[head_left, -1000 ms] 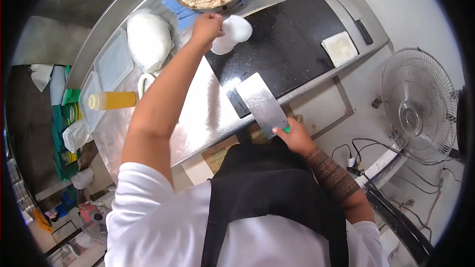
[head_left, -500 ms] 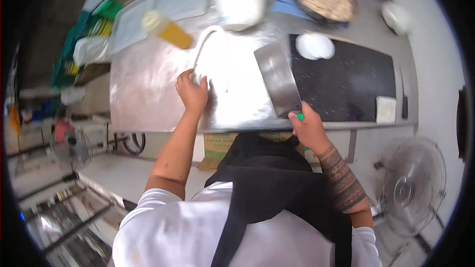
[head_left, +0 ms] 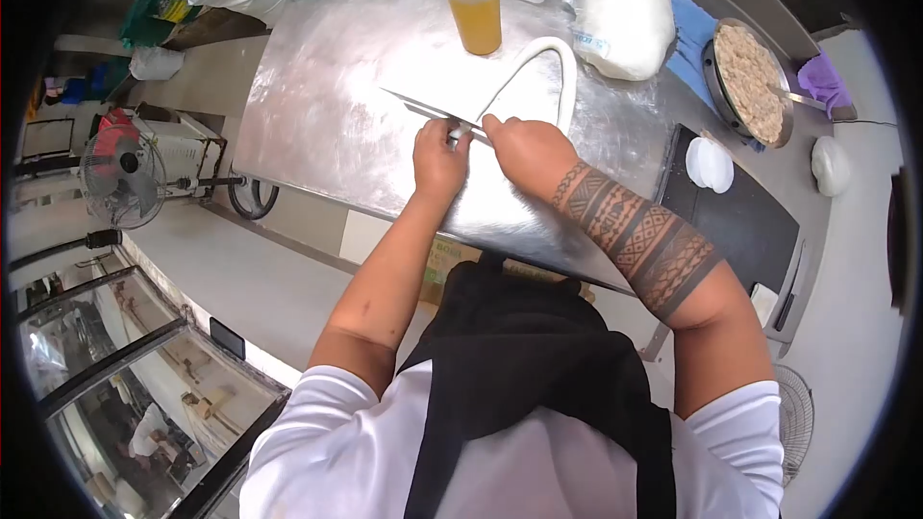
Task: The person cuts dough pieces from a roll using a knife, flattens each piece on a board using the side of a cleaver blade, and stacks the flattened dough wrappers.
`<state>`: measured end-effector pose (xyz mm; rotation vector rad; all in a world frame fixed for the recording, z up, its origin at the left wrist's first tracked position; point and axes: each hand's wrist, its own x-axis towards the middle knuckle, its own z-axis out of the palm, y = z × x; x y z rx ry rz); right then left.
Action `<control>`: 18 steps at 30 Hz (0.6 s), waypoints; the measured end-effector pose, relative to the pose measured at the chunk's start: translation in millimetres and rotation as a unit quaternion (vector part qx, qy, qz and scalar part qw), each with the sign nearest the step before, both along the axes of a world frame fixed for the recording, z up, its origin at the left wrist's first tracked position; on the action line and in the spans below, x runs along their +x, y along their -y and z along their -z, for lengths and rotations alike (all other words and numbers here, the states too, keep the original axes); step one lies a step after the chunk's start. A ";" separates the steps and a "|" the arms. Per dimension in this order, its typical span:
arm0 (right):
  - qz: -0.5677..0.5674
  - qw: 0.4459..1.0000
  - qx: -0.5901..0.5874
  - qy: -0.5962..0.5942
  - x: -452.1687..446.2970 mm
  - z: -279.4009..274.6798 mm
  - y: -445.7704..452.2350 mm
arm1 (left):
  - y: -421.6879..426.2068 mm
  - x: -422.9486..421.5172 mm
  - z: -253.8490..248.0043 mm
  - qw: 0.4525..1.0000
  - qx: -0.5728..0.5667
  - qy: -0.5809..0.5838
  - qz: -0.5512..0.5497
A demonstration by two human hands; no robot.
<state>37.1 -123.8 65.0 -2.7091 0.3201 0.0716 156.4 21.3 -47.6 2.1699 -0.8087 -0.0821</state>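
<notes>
A long white rope of dough (head_left: pixel 567 82) curves in a loop on the metal work table (head_left: pixel 317 125). My left hand (head_left: pixel 440 159) is closed around one end of it, near the front of the table. In my right hand (head_left: pixel 531 156) is a cleaver (head_left: pixel 423 108) with a broad metal blade, now seen nearly edge-on. Its blade crosses the dough just beyond my left fingers; whether it has cut through is hard to see. My right fist covers the handle.
Beyond the dough stand a squeeze bottle of yellow liquid (head_left: pixel 476 14) and a white plastic-wrapped bundle (head_left: pixel 625 14). To the right are a pan of chunky filling (head_left: pixel 750 86) and a black board (head_left: pixel 745 216) bearing white discs (head_left: pixel 710 165). A fan (head_left: pixel 123 173) stands at left.
My right hand has brought the cleaver left from beside the black board to the dough, turning the blade edge-on. My left hand stays at the dough's end. The camera view has rotated.
</notes>
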 end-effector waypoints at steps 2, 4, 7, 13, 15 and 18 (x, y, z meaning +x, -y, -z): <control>-0.005 1.000 0.010 0.009 4.3 13.9 -3.0 | -2.2 0.1 -0.7 1.000 0.017 0.012 0.010; -0.007 1.000 0.014 0.025 9.4 16.1 -4.0 | -5.0 2.5 0.0 1.000 0.017 0.014 0.006; 0.036 0.999 0.027 0.001 -1.4 5.2 0.0 | -8.2 2.4 -11.2 0.997 -0.058 -0.031 -0.042; 0.323 0.915 0.218 0.108 -181.8 -32.6 12.1 | -4.9 -29.5 -55.7 0.985 0.015 -0.082 0.152; 0.423 0.872 0.194 0.150 -260.9 -5.5 3.8 | 27.1 -68.6 -81.1 0.955 0.072 -0.126 0.260; 0.646 0.630 0.409 0.135 -380.9 17.3 -41.0 | 120.5 -187.4 -79.7 0.801 -0.050 -0.023 0.597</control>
